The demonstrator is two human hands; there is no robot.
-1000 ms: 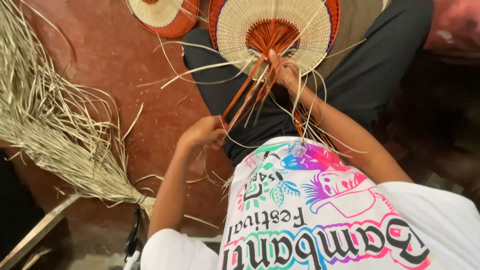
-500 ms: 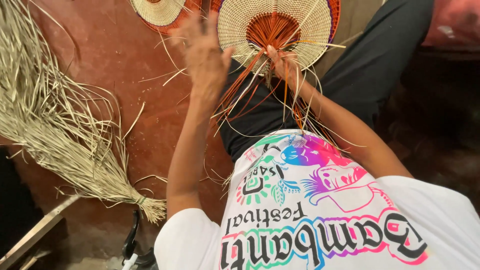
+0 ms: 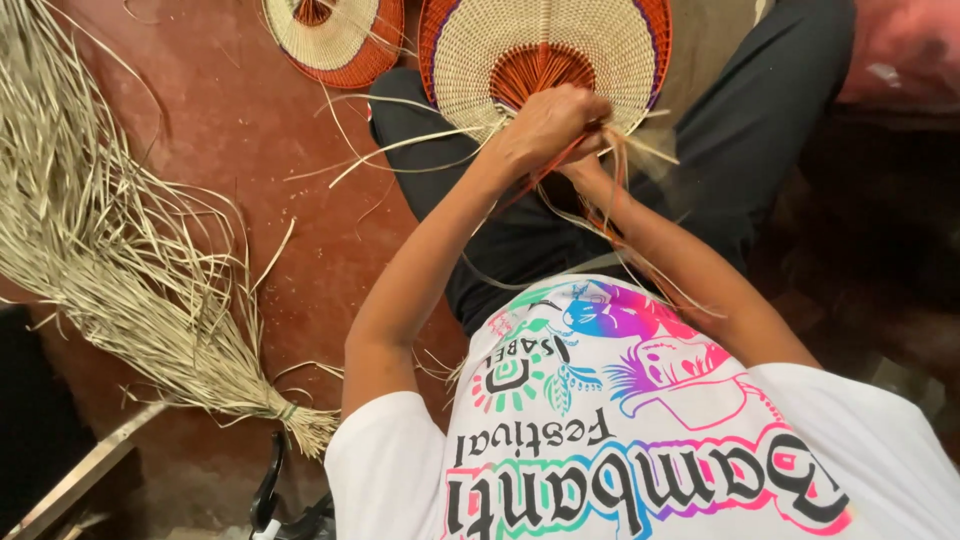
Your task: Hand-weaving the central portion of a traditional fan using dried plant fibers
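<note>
A round woven fan, cream with an orange centre and an orange and purple rim, rests on my lap against my dark trousers. My left hand is closed over the loose orange and pale straw strands at the fan's base. My right hand sits just under it, mostly hidden, and pinches the same strands where they leave the fan. The two hands touch. Long pale strands trail from them to the left and down over my leg.
A second woven fan lies on the red floor at the top left. At the left spreads a large tied bundle of dry straw. A metal bar and a black object lie at the bottom left.
My left hand, low by my thigh a second ago, swung up open and has now come down closed on the strands at the fan's base. My right hand stayed put.
</note>
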